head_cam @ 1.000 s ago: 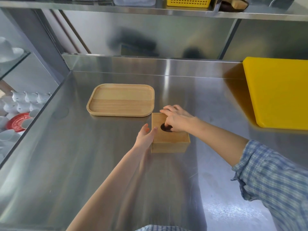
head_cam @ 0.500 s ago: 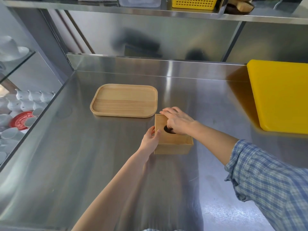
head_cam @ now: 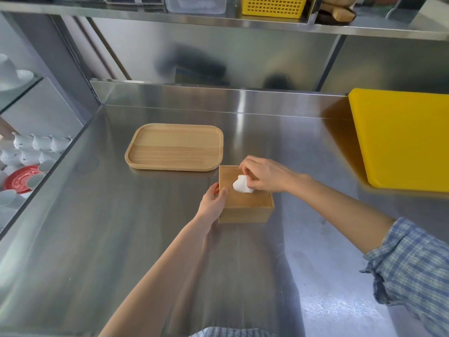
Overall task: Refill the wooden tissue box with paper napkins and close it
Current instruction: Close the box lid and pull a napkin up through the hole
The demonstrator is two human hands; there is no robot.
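The wooden tissue box (head_cam: 245, 210) stands on the steel counter with its lid on. A white paper napkin (head_cam: 240, 186) sticks up out of the hole in the lid. My right hand (head_cam: 264, 175) hovers over the lid and pinches the napkin's tip between thumb and fingers. My left hand (head_cam: 213, 203) presses against the box's left side, thumb on the lid edge, holding it steady.
An empty wooden tray (head_cam: 175, 147) lies just behind and left of the box. A yellow cutting board (head_cam: 403, 139) leans at the right. White cups and a red plate (head_cam: 20, 178) sit below the counter's left edge. A shelf with a yellow basket (head_cam: 273, 6) runs overhead.
My right hand's fingers were in the lid's hole; now they have drawn a white napkin up through it. My left hand closed in against the box's left side.
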